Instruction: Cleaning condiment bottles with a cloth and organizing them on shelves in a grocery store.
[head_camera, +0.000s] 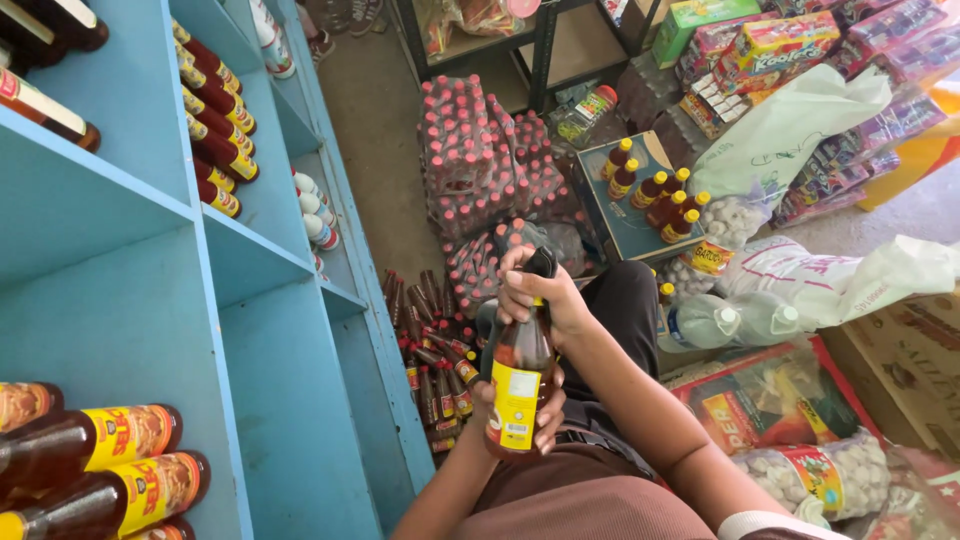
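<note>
Fingers (522, 290) of the right hand (540, 300) are clenched over the black cap and neck of a brown sauce bottle (520, 375), while the left hand (520, 410) cups its lower body from beneath, fingers wrapped round the yellow label. The bottle stands nearly upright in front of the person's lap, between both hands, just right of the blue shelf (250, 300). It looks full and fairly heavy for its size, rigid, and likely breakable if glass, though I cannot tell the material; the smooth sides could slip, so the labelled belly and the narrow neck seem the surest holds. More such bottles lie on the floor (430, 350) below and on the shelf at lower left.
</note>
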